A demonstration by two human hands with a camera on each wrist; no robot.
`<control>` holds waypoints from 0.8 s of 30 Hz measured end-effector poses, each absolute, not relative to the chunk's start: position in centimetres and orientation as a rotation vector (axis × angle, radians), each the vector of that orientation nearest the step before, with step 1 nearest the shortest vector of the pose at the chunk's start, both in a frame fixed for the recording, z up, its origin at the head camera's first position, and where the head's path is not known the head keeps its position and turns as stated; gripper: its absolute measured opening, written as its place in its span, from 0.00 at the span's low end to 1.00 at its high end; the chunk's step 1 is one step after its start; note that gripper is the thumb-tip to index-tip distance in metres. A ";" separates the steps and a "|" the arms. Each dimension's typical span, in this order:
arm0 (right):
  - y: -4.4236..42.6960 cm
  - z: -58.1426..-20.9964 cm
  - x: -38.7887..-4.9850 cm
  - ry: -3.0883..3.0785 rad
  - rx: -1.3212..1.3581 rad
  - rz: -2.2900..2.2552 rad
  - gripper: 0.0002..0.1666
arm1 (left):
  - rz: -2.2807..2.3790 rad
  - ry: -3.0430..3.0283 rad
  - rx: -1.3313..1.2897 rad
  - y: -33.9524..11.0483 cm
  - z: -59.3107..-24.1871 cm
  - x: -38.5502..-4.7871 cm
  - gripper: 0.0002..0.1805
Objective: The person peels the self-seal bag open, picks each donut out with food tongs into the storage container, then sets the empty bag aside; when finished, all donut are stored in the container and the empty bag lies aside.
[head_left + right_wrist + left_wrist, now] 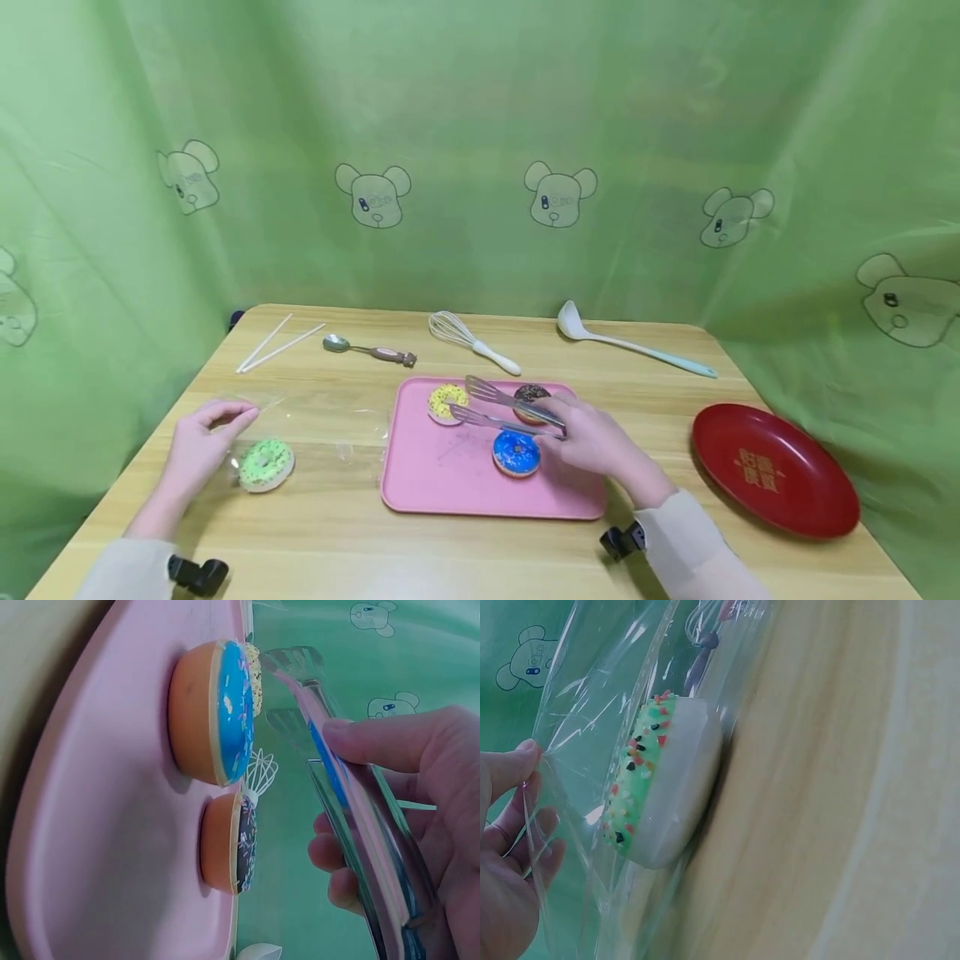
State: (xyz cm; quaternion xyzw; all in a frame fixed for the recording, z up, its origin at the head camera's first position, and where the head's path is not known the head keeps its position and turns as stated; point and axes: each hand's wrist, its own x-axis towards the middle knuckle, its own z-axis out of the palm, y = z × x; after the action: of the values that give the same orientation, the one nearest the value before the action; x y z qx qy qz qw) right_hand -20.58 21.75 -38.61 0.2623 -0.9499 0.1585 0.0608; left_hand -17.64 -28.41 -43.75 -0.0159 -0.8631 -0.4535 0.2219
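My left hand [197, 442] pinches the edge of a clear plastic bag [330, 429] between thumb and forefinger. A green-iced donut with sprinkles [664, 784] appears to lie inside the bag, seen edge-on in the left wrist view. Over the pink tray [442, 492], my right hand [592, 437] grips metal tongs [364, 814], whose arms stand apart with nothing between their tips. On the tray are a yellow donut [447, 404], a blue donut [214, 712] and a chocolate donut [229, 844]. The tong tips hover near the yellow one.
Along the back lie white sticks [281, 345], a spoon [371, 351], a whisk [472, 342] and a ladle [637, 342]. A red oval plate [810, 479] sits at the right edge. Green curtain [465, 100] closes off the back and sides.
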 end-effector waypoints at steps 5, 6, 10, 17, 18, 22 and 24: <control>21.3 -38.8 -20.5 -2.878 0.805 0.506 0.29 | -1.234 -2.425 -0.029 -28.3 -43.8 -17.4 0.13; 21.2 -38.9 -20.5 -2.874 0.813 0.511 0.29 | -1.231 -2.431 -0.025 -28.3 -43.8 -17.4 0.13; 20.6 -39.1 -20.6 -2.844 0.851 0.529 0.28 | -1.220 -2.433 -0.023 -28.3 -43.8 -17.4 0.14; 19.2 -39.0 -20.9 -2.797 0.958 0.573 0.26 | -1.212 -2.414 -0.042 -28.4 -43.8 -17.2 0.13; 18.9 -38.9 -20.9 -2.789 0.973 0.567 0.26 | -1.212 -2.412 -0.043 -28.5 -43.8 -17.2 0.13; 17.8 -38.6 -21.0 -2.768 1.028 0.536 0.23 | -1.197 -2.414 -0.038 -28.6 -43.6 -17.5 0.13; 17.1 -38.5 -21.0 -2.764 1.060 0.530 0.22 | -1.187 -2.416 -0.039 -28.6 -43.5 -17.7 0.13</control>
State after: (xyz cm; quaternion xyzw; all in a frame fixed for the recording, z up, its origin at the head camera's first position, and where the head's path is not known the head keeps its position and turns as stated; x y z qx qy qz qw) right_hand -21.03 17.13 -38.53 0.3515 -0.9171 0.1758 0.0670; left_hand -17.69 -28.61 -43.51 -0.0141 -0.8748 -0.4300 0.2228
